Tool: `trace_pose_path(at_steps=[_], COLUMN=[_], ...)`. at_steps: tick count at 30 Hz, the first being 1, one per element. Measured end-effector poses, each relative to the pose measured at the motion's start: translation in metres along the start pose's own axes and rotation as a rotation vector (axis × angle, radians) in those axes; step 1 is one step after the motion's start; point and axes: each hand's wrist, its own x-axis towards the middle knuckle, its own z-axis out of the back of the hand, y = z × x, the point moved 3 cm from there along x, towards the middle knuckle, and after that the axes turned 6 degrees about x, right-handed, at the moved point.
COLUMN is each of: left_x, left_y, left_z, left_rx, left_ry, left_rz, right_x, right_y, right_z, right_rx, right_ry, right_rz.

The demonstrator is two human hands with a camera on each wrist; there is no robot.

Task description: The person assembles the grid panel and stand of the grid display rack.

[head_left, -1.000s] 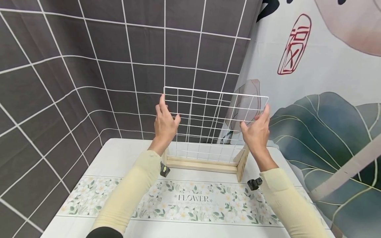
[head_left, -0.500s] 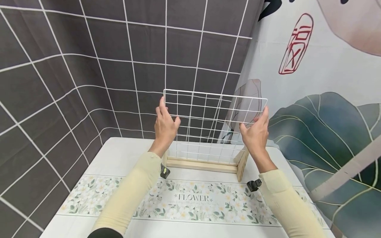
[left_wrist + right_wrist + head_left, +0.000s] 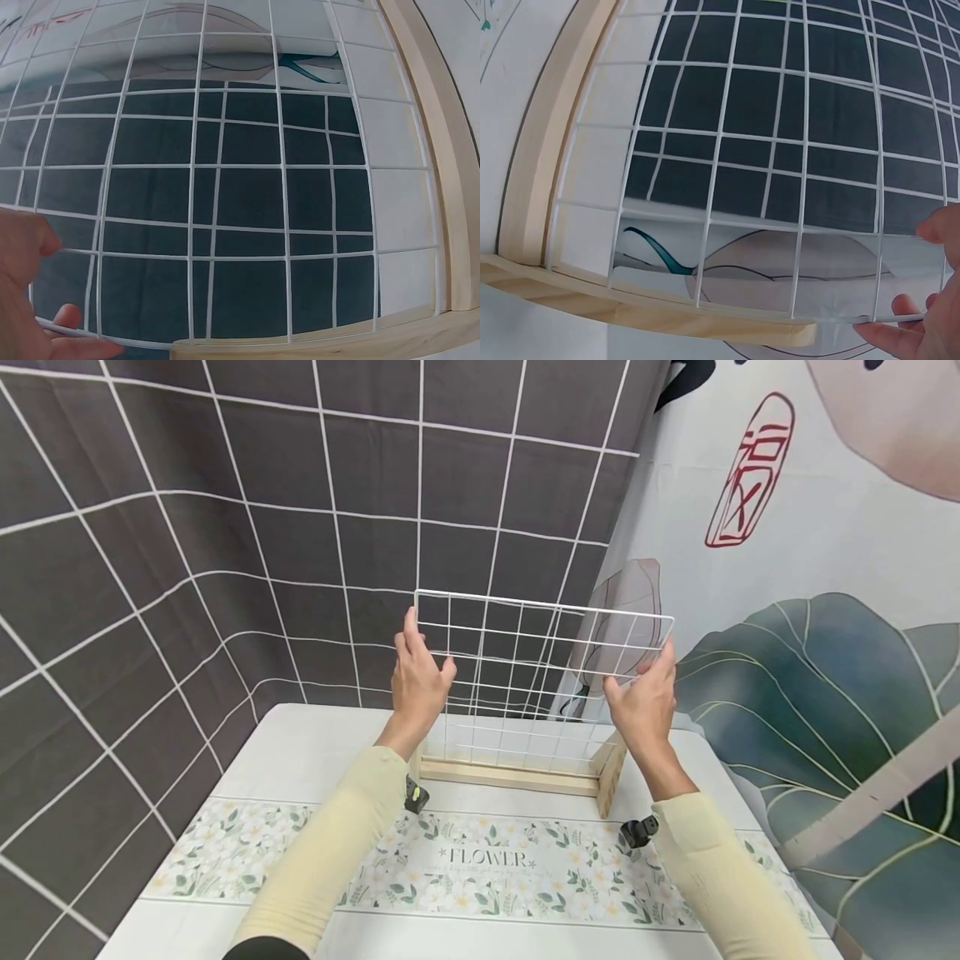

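A white wire grid panel (image 3: 518, 632) stands upright in the head view, its lower part at a pale wooden stand (image 3: 517, 777). My left hand (image 3: 418, 685) grips the panel's left edge near the top, and my right hand (image 3: 643, 702) holds the opposite edge. In the left wrist view, the left thumb and fingers (image 3: 82, 349) lie around the edge wire. The right wrist view has the right fingers (image 3: 889, 336) curled at the other edge wire. Wooden side pieces (image 3: 667, 319) run along the lower sides. How the bottom wire seats is hard to tell.
The stand rests on a white table (image 3: 322, 727) with a floral band reading FLOWER (image 3: 487, 858). Behind hangs a dark gridded curtain (image 3: 375, 468). At the right hangs a light patterned cloth (image 3: 810, 660), with a pale pole (image 3: 870, 785) in front.
The grid panel has come down slightly toward the stand, its top edge now lower. Both hands moved down a little with it and kept their hold.
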Motion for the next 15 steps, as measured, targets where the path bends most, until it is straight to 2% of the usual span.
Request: trace_pose_path(at_steps=[15], left_x=[-0.0029], left_y=[0.0072], left_z=[-0.0060], left_rx=[0.043], left_ry=[-0.002], left_rz=[0.013], right_x=[-0.0074], right_y=[-0.0046], right_z=[-0.0076], right_rx=[0.002], right_ry=[-0.003], right_rz=[-0.021])
